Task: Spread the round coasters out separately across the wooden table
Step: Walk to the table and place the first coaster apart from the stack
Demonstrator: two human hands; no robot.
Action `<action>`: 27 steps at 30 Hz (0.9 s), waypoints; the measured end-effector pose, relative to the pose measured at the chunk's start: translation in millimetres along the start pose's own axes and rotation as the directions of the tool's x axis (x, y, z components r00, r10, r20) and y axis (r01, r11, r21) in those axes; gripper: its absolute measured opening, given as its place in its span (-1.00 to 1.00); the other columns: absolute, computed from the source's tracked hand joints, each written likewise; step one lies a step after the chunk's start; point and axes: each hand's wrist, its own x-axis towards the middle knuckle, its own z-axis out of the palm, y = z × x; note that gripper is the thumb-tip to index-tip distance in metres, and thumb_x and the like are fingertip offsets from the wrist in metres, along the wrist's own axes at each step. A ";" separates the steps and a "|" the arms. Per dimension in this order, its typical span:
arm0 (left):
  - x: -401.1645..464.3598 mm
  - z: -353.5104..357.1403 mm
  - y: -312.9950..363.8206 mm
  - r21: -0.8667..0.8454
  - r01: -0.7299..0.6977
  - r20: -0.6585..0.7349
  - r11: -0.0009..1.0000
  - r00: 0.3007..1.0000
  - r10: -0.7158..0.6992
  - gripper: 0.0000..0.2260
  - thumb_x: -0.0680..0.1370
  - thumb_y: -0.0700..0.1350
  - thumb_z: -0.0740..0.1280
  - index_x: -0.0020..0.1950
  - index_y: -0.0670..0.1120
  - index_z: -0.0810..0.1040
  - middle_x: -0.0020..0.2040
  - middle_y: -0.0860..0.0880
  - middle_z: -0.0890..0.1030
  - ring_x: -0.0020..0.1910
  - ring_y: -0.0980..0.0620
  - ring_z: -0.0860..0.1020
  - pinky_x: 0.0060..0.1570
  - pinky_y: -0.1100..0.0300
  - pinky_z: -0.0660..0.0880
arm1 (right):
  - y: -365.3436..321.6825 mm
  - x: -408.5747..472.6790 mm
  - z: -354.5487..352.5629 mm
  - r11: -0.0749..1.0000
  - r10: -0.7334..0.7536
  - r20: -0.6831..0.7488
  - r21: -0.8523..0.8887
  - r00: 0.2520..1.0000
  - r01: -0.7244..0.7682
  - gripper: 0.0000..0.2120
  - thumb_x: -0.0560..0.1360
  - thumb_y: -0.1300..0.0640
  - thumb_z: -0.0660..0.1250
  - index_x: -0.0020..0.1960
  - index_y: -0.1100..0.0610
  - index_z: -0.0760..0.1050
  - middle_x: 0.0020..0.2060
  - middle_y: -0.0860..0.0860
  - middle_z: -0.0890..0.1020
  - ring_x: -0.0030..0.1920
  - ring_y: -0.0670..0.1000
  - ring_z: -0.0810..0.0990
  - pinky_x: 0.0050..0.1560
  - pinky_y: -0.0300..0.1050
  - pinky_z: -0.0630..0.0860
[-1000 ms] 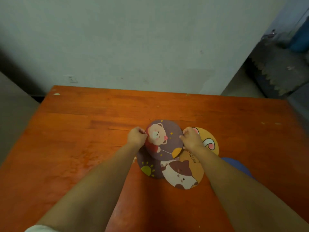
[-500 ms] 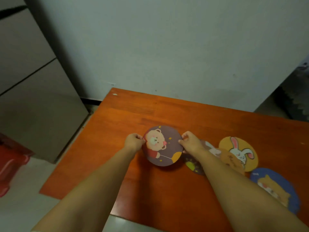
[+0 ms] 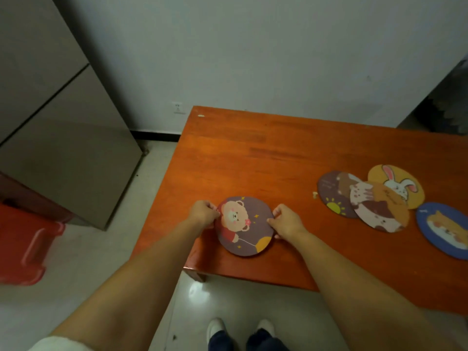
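Holding the bear coaster by its two sides, the left hand pinches its left edge and the right hand pinches its right edge. Both hands are curled tight on it. The bear coaster sits between the hands, low over the orange wooden desk, close to the near left corner; I cannot tell if it lies flat on the wood. Off to the right of the right hand, well apart, four more coasters sit in a bunch. The cat coaster lies on top of the sun coaster and the bunny coaster. The blue coaster is just beside them, nearest the right side. Left of the left hand, on the floor, sits a red box
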 end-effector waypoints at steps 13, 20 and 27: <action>8.7 24.5 -15.5 0.499 -0.225 -0.053 0.837 0.956 0.289 -0.83 0.48 -0.26 0.29 0.04 -0.26 0.45 0.10 -0.29 0.54 0.14 -0.27 0.49 0.07 -0.07 0.42 | 20.4 -3.7 16.5 0.936 -0.136 -0.147 -0.343 0.980 0.078 -0.79 0.57 0.08 0.30 0.06 0.18 0.33 0.12 0.17 0.51 0.03 0.25 0.54 -0.17 -0.03 0.32; 4.9 23.4 12.4 0.549 -0.277 0.019 0.788 0.947 0.320 -0.76 0.54 -0.12 0.29 0.13 -0.22 0.44 0.18 -0.26 0.49 0.20 -0.25 0.45 0.15 -0.08 0.42 | 14.0 -6.0 -15.5 0.957 -0.098 -0.184 -0.286 0.978 0.042 -0.72 0.55 0.03 0.31 0.14 0.18 0.37 0.16 0.17 0.52 0.11 0.24 0.55 -0.14 -0.03 0.34; -11.0 65.6 81.7 0.457 -0.457 0.132 0.763 0.883 0.449 -0.67 0.58 0.00 0.27 0.21 -0.20 0.44 0.10 -0.25 0.56 0.05 -0.24 0.54 0.02 -0.06 0.48 | 38.5 -15.7 -98.4 0.983 -0.063 -0.283 -0.184 0.957 0.010 -0.72 0.58 -0.05 0.25 0.14 0.14 0.41 0.11 0.15 0.58 0.05 0.19 0.56 -0.10 0.00 0.42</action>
